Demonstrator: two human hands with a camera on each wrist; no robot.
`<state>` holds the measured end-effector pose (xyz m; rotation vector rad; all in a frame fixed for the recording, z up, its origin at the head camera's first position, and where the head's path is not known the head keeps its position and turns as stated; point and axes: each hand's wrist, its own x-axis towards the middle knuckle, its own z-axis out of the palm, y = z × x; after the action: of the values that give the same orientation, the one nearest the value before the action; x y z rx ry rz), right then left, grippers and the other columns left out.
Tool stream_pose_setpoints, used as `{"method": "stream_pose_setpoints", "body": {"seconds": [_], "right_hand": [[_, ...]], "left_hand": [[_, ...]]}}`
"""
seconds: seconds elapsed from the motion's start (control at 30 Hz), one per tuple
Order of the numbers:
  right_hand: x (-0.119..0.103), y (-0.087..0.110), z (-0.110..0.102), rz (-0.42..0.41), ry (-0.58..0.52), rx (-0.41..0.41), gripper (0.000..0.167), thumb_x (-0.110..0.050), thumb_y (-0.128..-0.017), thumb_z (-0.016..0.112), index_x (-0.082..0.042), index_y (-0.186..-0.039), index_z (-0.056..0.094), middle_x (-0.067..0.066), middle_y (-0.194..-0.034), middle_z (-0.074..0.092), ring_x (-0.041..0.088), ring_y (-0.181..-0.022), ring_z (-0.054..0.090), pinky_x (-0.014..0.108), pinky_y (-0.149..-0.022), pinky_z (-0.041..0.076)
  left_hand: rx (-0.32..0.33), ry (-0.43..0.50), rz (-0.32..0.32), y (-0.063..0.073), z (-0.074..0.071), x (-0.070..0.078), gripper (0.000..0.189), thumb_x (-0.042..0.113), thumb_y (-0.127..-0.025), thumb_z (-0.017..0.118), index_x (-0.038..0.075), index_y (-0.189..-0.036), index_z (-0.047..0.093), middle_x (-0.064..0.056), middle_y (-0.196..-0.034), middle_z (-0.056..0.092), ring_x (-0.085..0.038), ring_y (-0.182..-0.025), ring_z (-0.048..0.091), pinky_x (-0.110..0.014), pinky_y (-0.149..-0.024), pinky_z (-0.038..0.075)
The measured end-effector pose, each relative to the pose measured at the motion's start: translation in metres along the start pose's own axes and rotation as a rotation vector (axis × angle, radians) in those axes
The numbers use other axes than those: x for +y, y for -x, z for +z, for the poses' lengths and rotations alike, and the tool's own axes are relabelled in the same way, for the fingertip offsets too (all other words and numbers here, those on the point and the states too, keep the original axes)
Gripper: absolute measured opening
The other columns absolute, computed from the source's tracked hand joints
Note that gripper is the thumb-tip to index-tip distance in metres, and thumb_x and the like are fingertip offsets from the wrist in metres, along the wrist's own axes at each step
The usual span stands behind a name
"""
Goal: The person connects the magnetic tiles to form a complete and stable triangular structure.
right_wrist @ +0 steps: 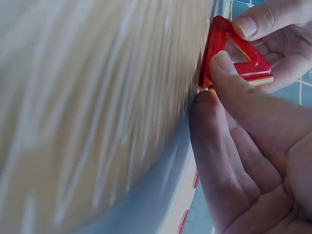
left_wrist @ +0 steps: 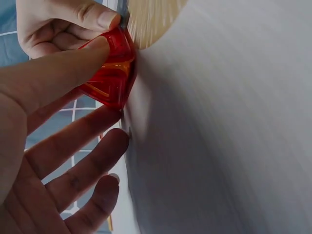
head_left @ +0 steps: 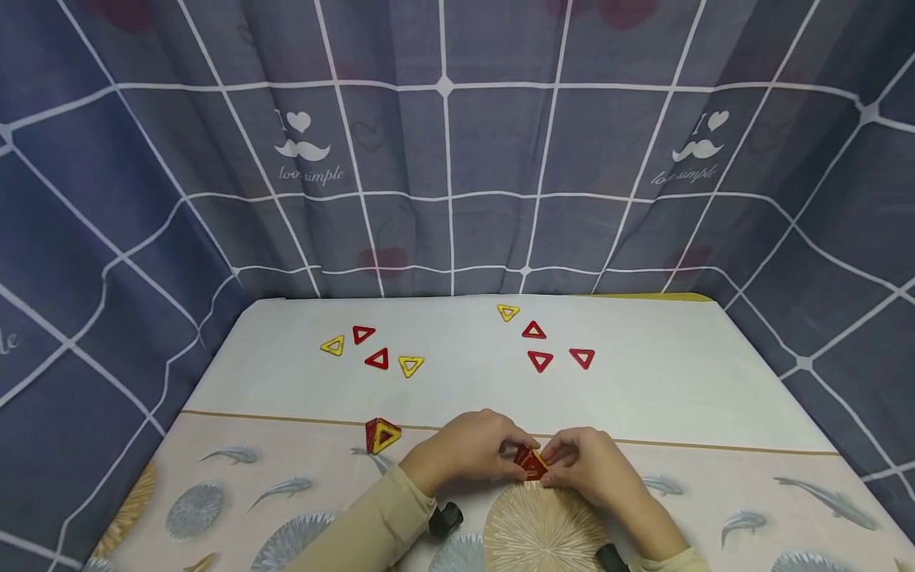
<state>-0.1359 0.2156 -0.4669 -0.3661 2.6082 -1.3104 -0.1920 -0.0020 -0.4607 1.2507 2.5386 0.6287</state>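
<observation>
Between both hands is a small pyramid of red and yellow triangle tiles (head_left: 531,463), close over the patterned cloth. My left hand (head_left: 475,446) pinches its left side; in the left wrist view the thumb lies on a red tile (left_wrist: 117,46) while the other fingers spread loosely below. From the right, my right hand (head_left: 593,469) pinches it between thumb and fingertips. A hollow red tile (right_wrist: 253,61) faces the right wrist view, with a yellow edge under it. Fingers hide part of the pyramid.
Another red and yellow pyramid (head_left: 371,437) stands left of the hands. Behind, on the white surface (head_left: 457,389), lie loose triangles: several at left, including a yellow one (head_left: 403,363), and several at right, including a red one (head_left: 532,361). A checked curtain (head_left: 400,143) encloses the table.
</observation>
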Motion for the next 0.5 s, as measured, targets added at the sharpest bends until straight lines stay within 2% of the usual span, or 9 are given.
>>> {"method": "stream_pose_setpoints", "body": {"seconds": [0.27, 0.5], "right_hand": [[0.0016, -0.0042, 0.0002, -0.023, 0.039, -0.003, 0.024, -0.015, -0.069, 0.093, -0.012, -0.079, 0.071, -0.008, -0.071, 0.068, 0.007, -0.066, 0.064, 0.026, -0.062, 0.052], [0.0016, -0.0035, -0.0007, 0.035, -0.003, -0.036, 0.034, -0.014, -0.066, 0.095, -0.007, -0.087, 0.069, -0.003, -0.075, 0.066, 0.014, -0.067, 0.064, 0.026, -0.062, 0.052]], "left_hand": [[-0.002, -0.007, -0.007, 0.0011, 0.0006, 0.0015, 0.043, 0.037, -0.082, 0.085, 0.026, -0.123, 0.075, 0.02, -0.096, 0.069, 0.002, -0.076, 0.053, -0.019, -0.067, 0.043], [0.012, -0.067, -0.006, 0.0031, -0.0005, 0.0016, 0.038, 0.038, -0.082, 0.084, 0.028, -0.118, 0.076, 0.021, -0.092, 0.068, 0.004, -0.076, 0.054, -0.019, -0.069, 0.045]]}}
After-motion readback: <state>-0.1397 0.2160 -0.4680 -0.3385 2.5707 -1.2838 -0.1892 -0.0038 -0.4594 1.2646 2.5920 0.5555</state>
